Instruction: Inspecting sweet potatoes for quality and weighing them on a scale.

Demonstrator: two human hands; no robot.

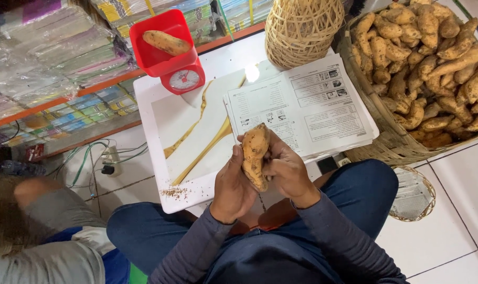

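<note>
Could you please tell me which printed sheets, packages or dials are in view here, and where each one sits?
Printed booklet: open on the white table, right of centre, white pages with grey boxes.
Scale dial: round, white-faced, on the front of the red kitchen scale at the table's far end.
Wrapped packages: clear-plastic stacks, pastel coloured, on shelves upper left.

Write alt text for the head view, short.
Both hands, left hand and right hand, hold one orange sweet potato upright above a white board. Behind it sit printed sheets, a red kitchen scale with another sweet potato on top, and a woven basket full of them.
</note>
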